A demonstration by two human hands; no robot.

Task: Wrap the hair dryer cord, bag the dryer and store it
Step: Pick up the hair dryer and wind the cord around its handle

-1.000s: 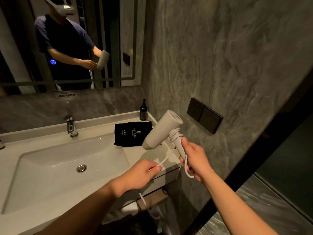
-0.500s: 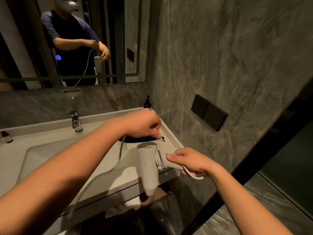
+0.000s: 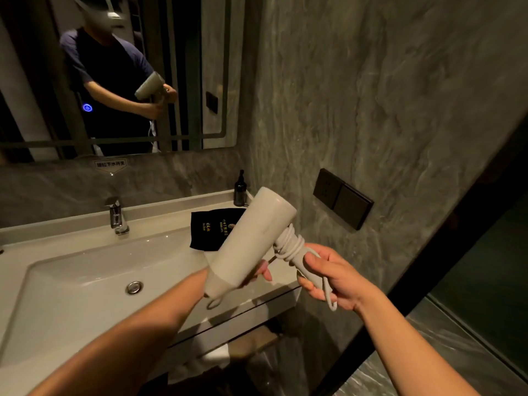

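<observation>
A white hair dryer (image 3: 251,241) is held in the air above the right end of the basin counter, barrel tilted up to the right. My right hand (image 3: 334,277) grips its handle. The white cord (image 3: 288,247) is wound in several turns around the top of the handle, and a loop hangs below my right hand. My left hand (image 3: 261,271) is mostly hidden behind the barrel; only fingertips show, and the cord runs toward them. A black storage bag (image 3: 208,232) with gold print lies flat on the counter behind the dryer.
A white basin (image 3: 85,284) with a chrome tap (image 3: 117,215) fills the left. A dark pump bottle (image 3: 240,190) stands in the counter's back corner. A black socket panel (image 3: 343,205) is on the stone wall at right. A mirror hangs above.
The dryer's barrel has swung from pointing down to pointing up and right. My left hand dropped from above the dryer to behind it, and more cord sits around the handle.
</observation>
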